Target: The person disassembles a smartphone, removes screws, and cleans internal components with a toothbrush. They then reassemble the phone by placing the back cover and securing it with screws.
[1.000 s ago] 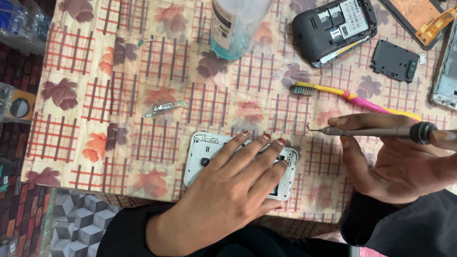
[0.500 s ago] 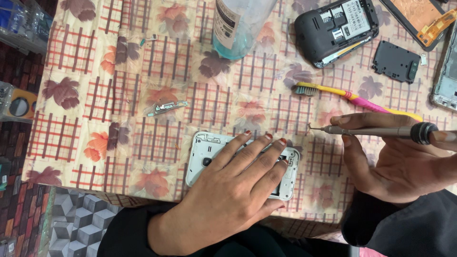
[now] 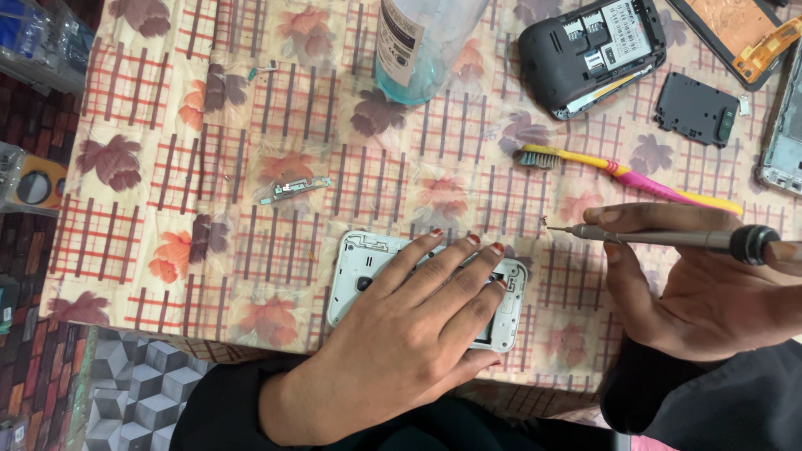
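The left hand (image 3: 401, 334) lies flat on a white phone frame (image 3: 359, 267), with the fingers (image 3: 455, 267) spread and pressing it down; they are not closed around it. The frame lies near the front edge of the table (image 3: 167, 250), which has a cloth with a pattern of flowers and red lines.

The right hand (image 3: 702, 292) grasps a thin screwdriver (image 3: 660, 240) between thumb and fingers. The tool lies almost level, its tip points to the left and is just beside the right end of the frame, not touching it.

Behind the screwdriver lies a yellow and pink toothbrush (image 3: 626, 174). Farther back there is a black phone (image 3: 589, 42) with its back open, and beside it a small black cover (image 3: 697, 108). A clear bottle (image 3: 422, 46) stands at the far side. A small metal part (image 3: 294, 189) lies alone, left of the frame.
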